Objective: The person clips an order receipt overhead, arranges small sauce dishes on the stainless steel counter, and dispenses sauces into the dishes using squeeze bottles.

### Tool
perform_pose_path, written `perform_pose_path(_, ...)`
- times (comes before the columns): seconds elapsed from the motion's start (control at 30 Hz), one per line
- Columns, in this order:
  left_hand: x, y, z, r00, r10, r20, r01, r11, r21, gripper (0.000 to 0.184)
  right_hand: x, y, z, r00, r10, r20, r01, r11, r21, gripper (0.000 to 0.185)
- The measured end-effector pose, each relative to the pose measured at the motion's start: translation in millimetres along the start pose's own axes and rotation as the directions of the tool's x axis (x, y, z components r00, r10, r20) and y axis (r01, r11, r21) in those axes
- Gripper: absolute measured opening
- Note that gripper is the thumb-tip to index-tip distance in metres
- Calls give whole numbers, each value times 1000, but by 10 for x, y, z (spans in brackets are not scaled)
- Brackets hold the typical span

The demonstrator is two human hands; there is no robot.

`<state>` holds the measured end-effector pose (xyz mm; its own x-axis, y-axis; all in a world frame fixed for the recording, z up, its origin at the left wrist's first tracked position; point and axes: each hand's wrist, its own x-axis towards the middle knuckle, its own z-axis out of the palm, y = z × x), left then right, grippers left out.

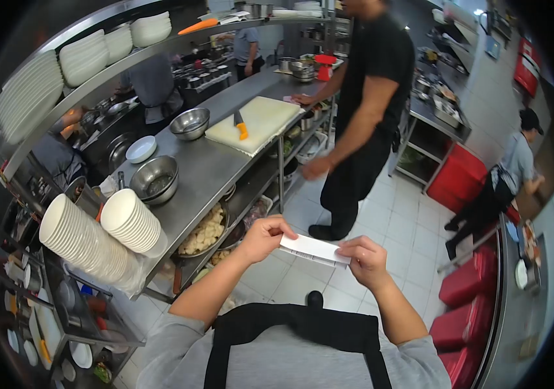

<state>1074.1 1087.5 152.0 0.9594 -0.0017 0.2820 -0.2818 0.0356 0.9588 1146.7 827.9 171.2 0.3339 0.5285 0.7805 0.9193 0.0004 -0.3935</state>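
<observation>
A white paper slip (314,247), folded or curled with faint print along its lower edge, is stretched between my two hands in front of my chest. My left hand (266,238) pinches its left end between thumb and fingers. At the right end, my right hand (364,258) grips it the same way. Both hands are over the tiled floor, apart from the steel counter (215,149). What the print says is too small to read.
Left, the counter bears stacked paper cups (131,220), steel bowls (154,179) and a cutting board (257,123) with an orange-handled knife (241,125). A person in black (374,110) stands ahead beside it. Red bins (468,279) line the right; another person (507,175) is beyond.
</observation>
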Motion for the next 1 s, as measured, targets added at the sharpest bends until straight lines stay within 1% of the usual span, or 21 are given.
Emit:
perform_pose_path(0.03,155,-34,-77,996,77,-40,-75,996,48,16,222,235,-19,995,-95,0,95,995,1,35)
perform_pose_path(0.07,300,-45,-156,985,155,-76,-147,984,100,16,429,478,-19,991,-132,32,132,991,8,35)
perform_pose_path(0.1,425,42,-198,973,168,-157,-134,969,208,15,653,717,-27,983,-173,66,172,985,16,34)
perform_pose_path(0.13,532,11,-325,960,145,-239,-101,977,186,10,928,968,-43,971,-220,98,219,976,22,33)
perform_pose_path(0.2,667,-52,-556,855,25,-518,38,993,111,20,1554,1553,4,985,-168,36,164,983,87,26)
perform_pose_path(0.23,650,-105,-696,839,30,-544,55,989,139,23,1869,1789,69,998,49,38,-57,960,275,22)
perform_pose_path(0.27,591,-164,-814,823,29,-567,80,983,166,27,2177,2019,152,960,266,87,-276,851,446,19)
perform_pose_path(0.33,444,-225,-860,771,29,-636,178,950,258,30,2854,2720,421,920,359,158,-362,624,693,15)
perform_pose_path(0.37,377,-238,-844,736,0,-677,221,945,240,31,3219,3016,629,902,394,174,-336,391,857,17)
perform_pose_path(0.4,301,-248,-828,698,-28,-715,262,940,219,31,3584,3288,854,883,424,202,-279,126,952,21)
perform_pose_path(0.47,117,-336,-850,579,-66,-812,273,955,117,32,4271,3839,1242,812,515,275,-247,-125,961,25)
perform_pose_path(0.53,-57,-433,-908,419,-66,-906,351,932,94,32,4874,4393,1615,778,567,270,-205,-178,963,31)
perform_pose_path(0.57,-127,-498,-929,355,-36,-934,348,932,97,31,5120,4532,1754,741,625,246,-164,-187,969,32)
perform_pose_path(0.6,-166,-546,-992,291,0,-957,343,933,104,30,5358,4693,1881,714,644,276,-114,-282,953,33)
perform_pose_path(0.7,-220,-685,-1264,180,41,-983,367,924,106,29,6013,5417,2315,681,661,314,-85,-354,931,31)
perform_pose_path(0.73,-115,-644,-1331,163,42,-986,370,924,101,29,6171,5543,2395,643,701,308,-71,-346,935,31)
perform_pose_path(0.8,113,-544,-1426,122,41,-992,377,922,85,30,6457,5833,2582,618,750,234,-62,-250,966,31)
perform_pose_path(0.83,202,-538,-1471,122,54,-991,379,920,97,31,6579,6000,2675,607,765,216,-58,-228,972,32)
perform_pose_path(0.87,308,-512,-1497,124,61,-990,373,922,103,31,6678,6167,2765,645,738,196,-10,-248,969,32)
perform_pose_path(0.93,484,-449,-1451,124,66,-990,368,924,108,32,6864,6348,2863,618,761,196,-6,-245,969,31)
perform_pose_path(1.0,518,-461,-1352,80,70,-994,343,935,93,33,7017,6424,2919,629,758,172,-14,-210,978,30)
